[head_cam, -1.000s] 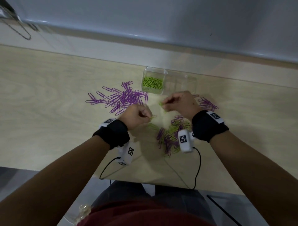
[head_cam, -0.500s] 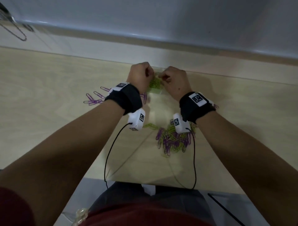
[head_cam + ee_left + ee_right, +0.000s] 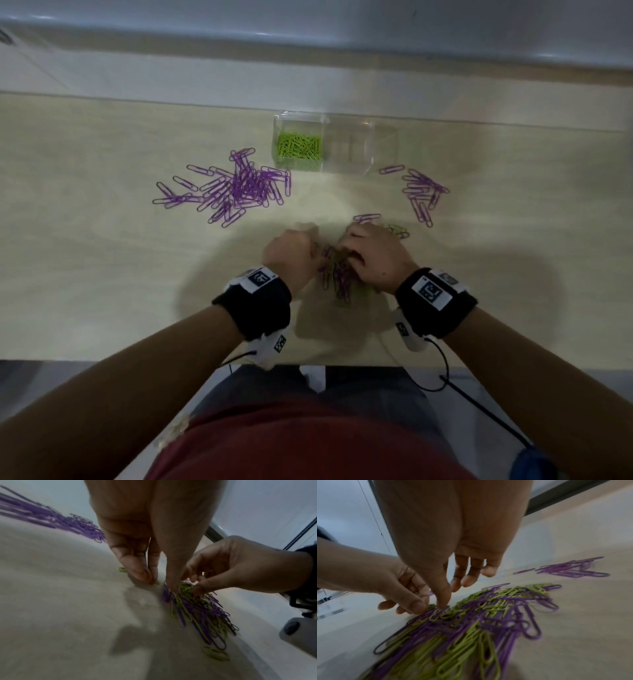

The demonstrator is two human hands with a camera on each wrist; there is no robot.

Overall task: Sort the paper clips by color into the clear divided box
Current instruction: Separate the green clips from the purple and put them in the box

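Far to the left of and beyond the left hand (image 3: pixel 289 255) lies a spread heap of purple clips (image 3: pixel 236 185) on the pale wooden table (image 3: pixel 85 257). The left hand has its fingers curled downward, fingertips (image 3: pixel 142 574) at the table on the near-left edge of the mixed pile (image 3: pixel 337 274) of green and purple clips; whether it has actually pinched a clip cannot be told, though a green clip (image 3: pixel 122 569) peeks out beside the fingers. Straight ahead, beyond both hands, stands the clear divided box (image 3: pixel 359 150); its left compartment holds green clips (image 3: pixel 299 146), and the other compartments look see-through, contents unclear. The mixed pile sits between the two hands. The right hand (image 3: pixel 375 257) bends over the pile's far side, thumb and fingers drawn together among the clips, the grip itself too blurred to judge. Beyond and to the right of it lies a smaller purple group (image 3: pixel 421 192)
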